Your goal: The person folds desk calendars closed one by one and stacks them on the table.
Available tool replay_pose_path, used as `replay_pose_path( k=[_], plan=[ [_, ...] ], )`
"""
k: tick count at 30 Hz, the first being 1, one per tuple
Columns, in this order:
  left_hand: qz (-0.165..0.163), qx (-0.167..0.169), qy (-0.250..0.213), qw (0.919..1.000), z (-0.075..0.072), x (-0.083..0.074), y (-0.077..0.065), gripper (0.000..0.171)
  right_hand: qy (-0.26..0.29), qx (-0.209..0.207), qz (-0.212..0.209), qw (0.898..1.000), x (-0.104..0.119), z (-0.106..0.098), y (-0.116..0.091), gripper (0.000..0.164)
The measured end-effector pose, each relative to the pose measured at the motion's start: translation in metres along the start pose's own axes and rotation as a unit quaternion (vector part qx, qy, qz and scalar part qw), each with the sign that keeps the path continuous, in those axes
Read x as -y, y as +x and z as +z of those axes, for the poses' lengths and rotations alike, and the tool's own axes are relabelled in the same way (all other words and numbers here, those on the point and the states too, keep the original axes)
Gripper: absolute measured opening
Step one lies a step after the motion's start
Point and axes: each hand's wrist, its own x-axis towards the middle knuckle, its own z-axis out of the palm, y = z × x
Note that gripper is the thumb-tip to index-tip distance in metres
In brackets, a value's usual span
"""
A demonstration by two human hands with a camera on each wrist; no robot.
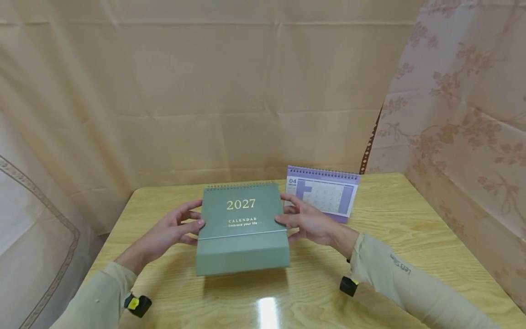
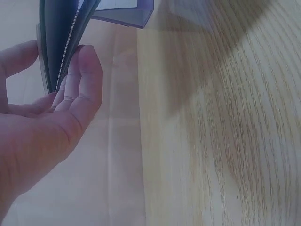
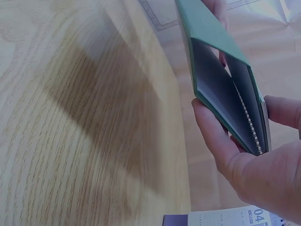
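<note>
A green desk calendar (image 1: 242,214) marked 2027 is held up between both hands, its front tilted toward me. My left hand (image 1: 176,228) grips its left side, thumb on the front and fingers behind. On the opposite side my right hand (image 1: 308,221) grips the edge the same way. Seen from the side in the right wrist view, the green calendar (image 3: 188,23) is a hollow folded stand with its spiral binding inside the fold. Its shadow falls on the wooden table below. Behind the right hand stands a purple desk calendar (image 1: 328,194) showing 04.
The wooden table (image 1: 411,256) has its back edge against a beige curtain (image 1: 205,91). Floral cloth (image 1: 464,114) hangs at the right, and white cloth (image 1: 28,219) with a patterned band hangs at the left.
</note>
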Motion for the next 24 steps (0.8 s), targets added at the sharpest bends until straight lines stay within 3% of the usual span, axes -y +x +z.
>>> replay_pose_path(
  k=[6, 24],
  plan=[
    [-0.01, 0.005, -0.002, 0.9999, -0.0004, 0.0004, 0.0009, 0.076, -0.017, 0.015, 0.005, 1.0, -0.0013, -0.0011, 0.0003, 0.083],
    [-0.008, 0.011, -0.02, 0.9997, 0.0025, 0.0061, 0.0013, 0.082, -0.029, 0.01, 0.001, 1.0, -0.0095, 0.001, 0.0048, 0.091]
  ],
)
